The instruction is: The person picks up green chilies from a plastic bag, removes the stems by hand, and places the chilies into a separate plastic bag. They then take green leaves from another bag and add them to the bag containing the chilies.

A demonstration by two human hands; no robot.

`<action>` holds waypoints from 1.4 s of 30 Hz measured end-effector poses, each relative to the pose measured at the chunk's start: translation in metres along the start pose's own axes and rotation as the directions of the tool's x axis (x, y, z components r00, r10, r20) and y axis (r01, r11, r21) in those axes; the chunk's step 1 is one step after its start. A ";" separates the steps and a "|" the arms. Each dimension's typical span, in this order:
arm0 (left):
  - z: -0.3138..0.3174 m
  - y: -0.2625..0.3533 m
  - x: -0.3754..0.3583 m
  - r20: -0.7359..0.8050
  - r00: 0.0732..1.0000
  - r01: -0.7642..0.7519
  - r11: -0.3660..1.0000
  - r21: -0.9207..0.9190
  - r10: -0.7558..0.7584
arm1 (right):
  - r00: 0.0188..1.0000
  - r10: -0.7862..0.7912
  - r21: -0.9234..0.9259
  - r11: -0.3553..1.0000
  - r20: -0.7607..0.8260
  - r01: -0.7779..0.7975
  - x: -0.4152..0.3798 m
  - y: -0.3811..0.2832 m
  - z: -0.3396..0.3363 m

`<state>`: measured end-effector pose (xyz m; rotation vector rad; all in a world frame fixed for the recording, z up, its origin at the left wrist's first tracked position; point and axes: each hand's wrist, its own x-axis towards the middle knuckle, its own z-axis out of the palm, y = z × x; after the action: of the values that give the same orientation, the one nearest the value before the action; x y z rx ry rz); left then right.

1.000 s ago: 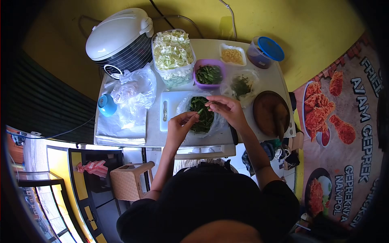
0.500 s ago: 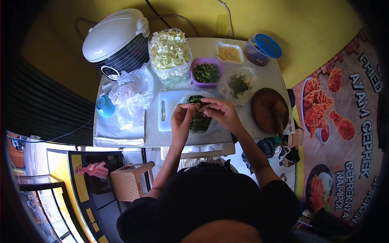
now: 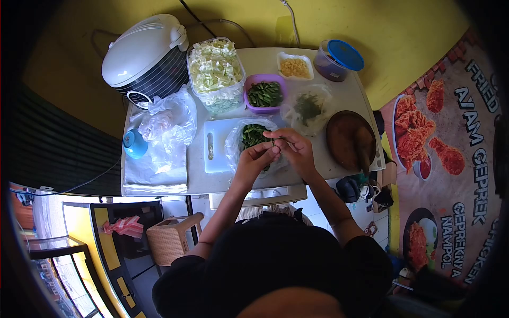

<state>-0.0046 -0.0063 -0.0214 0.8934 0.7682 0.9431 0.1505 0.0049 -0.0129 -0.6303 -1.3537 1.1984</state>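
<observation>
Above an open plastic bag point(image 3: 233, 146) of green leaves point(image 3: 254, 136), my left hand point(image 3: 258, 163) and my right hand point(image 3: 297, 152) meet, fingertips nearly together. Both pinch a small green sprig point(image 3: 273, 142), mostly covered by the fingers. Under the bag's left side lies a white cutting board point(image 3: 216, 153) with a handle slot. Behind the hands stands a purple container point(image 3: 265, 109) of short green pieces. To its right sits another clear bag point(image 3: 327, 100) with some greens inside.
At the back are a rice cooker point(image 3: 139, 53), a tub of chopped cabbage point(image 3: 216, 66), a white tray of yellow pieces point(image 3: 293, 67) and a blue-lidded tub point(image 3: 344, 55). A stone mortar with pestle point(image 3: 347, 138) stands right. A blue cup point(image 3: 135, 144) and plastic bags point(image 3: 172, 122) lie left.
My left hand has moved right and slightly down, closer to my right hand. More of the leaves in the bag shows. The whole view has shifted slightly.
</observation>
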 end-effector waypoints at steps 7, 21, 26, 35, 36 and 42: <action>0.002 0.006 0.001 -0.081 0.984 -0.145 0.980 0.139 0.157 | 0.983 0.079 -0.065 0.994 -0.165 -0.091 -0.001 -0.012 -0.015; -0.006 0.030 0.012 0.141 0.967 -0.255 0.815 0.520 0.213 | 0.984 0.154 -0.516 0.852 0.090 -0.086 -0.003 -0.045 -0.036; 0.006 0.038 0.018 0.106 0.968 -0.249 0.809 0.533 0.228 | 0.970 -0.201 -0.656 0.715 0.136 0.240 -0.002 -0.039 -0.035; 0.027 0.010 0.043 -0.140 0.939 -0.254 0.909 0.332 0.313 | 0.815 -0.568 -0.755 0.583 -0.113 0.301 0.006 -0.010 -0.046; 0.027 0.020 0.047 -0.191 0.915 -0.282 0.902 0.327 0.355 | 0.814 -0.569 -0.757 0.581 -0.115 0.299 0.008 -0.014 -0.049; 0.003 0.068 0.084 -0.072 0.750 -0.474 0.611 0.634 0.657 | 0.826 -0.435 -0.730 0.682 -0.358 0.042 0.028 -0.036 -0.078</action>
<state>0.0075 0.0894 0.0273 1.6389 1.0942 1.4808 0.2286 0.0407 0.0160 -1.1651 -1.3444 0.1941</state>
